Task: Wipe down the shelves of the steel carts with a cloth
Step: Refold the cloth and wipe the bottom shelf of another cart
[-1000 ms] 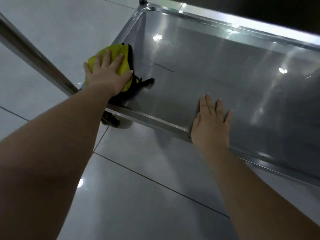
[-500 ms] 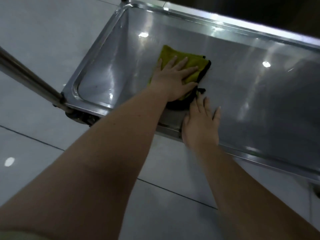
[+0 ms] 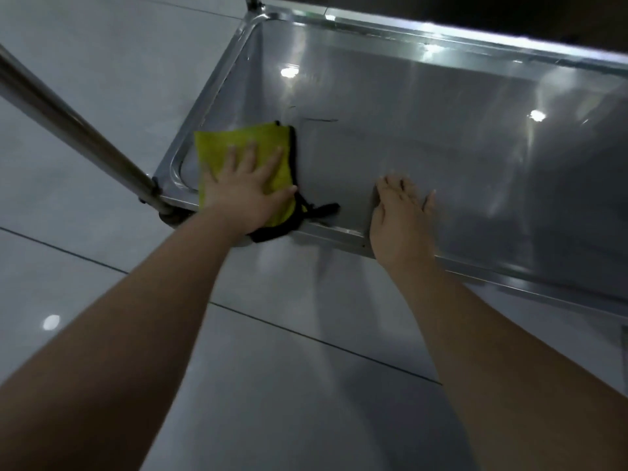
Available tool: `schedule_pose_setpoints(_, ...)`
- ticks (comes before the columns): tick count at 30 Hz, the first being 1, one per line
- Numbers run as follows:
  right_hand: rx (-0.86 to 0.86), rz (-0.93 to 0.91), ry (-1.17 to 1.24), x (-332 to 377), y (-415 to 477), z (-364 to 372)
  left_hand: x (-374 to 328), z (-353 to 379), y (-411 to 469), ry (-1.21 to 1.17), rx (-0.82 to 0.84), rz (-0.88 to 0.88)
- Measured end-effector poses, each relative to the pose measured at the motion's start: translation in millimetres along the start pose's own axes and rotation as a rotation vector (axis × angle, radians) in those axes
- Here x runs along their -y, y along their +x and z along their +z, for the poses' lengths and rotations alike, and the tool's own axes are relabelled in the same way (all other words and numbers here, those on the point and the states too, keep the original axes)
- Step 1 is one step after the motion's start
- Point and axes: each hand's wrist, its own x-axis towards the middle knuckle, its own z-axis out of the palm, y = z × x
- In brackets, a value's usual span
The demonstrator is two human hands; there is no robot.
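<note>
A yellow cloth [image 3: 238, 144] with black trim lies flat in the near left corner of the steel cart's low shelf [image 3: 424, 137]. My left hand [image 3: 246, 188] presses down on it with fingers spread and straight. My right hand [image 3: 401, 215] rests flat on the shelf's near rim, fingers straight and reaching onto the steel, a hand's width to the right of the cloth. A black strap of the cloth sticks out between the two hands.
A steel cart post [image 3: 78, 130] slants from the upper left down to the shelf's near left corner. A caster [image 3: 173, 219] sits under that corner. Grey floor tiles [image 3: 289, 385] surround the cart. A dark upper shelf edge [image 3: 475, 15] overhangs the far side.
My left hand has slid the cloth from the shelf's middle back to the near left corner. My right hand has stayed on the near rim.
</note>
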Motion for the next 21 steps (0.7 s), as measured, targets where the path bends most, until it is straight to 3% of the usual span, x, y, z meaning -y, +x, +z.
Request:
schedule_pose_setpoints(3,-0.059,0.058,0.641,-6.4,-5.0,-6.9,-74.4,10.1,-22.7,0.01,0.026,0.159)
schedule_pose_setpoints(5,-0.104,0.255,1.035,-17.4,-7.9,-25.5,-128.6,17.7,-37.0,0.008,0.053,0.238)
schedule_pose_setpoints(6,-0.128,0.351,1.103,-29.7,-9.3,-36.7,-154.6,22.2,-43.8,0.014,0.074,0.268)
schedule_pose_setpoints(9,-0.179,0.473,1.034,-88.6,-16.9,-72.9,-226.5,32.9,-61.2,-0.001,0.112,0.348)
schedule_pose_setpoints(13,-0.157,0.46,0.726,-167.0,-44.4,-120.0,-315.1,40.7,-83.2,0.027,0.176,0.456)
schedule_pose_setpoints(16,-0.238,0.547,0.72,-200.5,-64.5,-138.6,-361.6,42.6,-97.5,0.027,0.212,0.56)
schedule_pose_setpoints(18,-0.261,0.551,0.729,-214.8,-74.8,-137.7,-367.7,42.2,-98.0,-0.078,0.195,0.594)
schedule_pose_setpoints(21,-0.211,0.513,0.637,-224.2,-85.5,-125.0,-350.8,36.1,-97.0,-0.439,0.154,0.543)
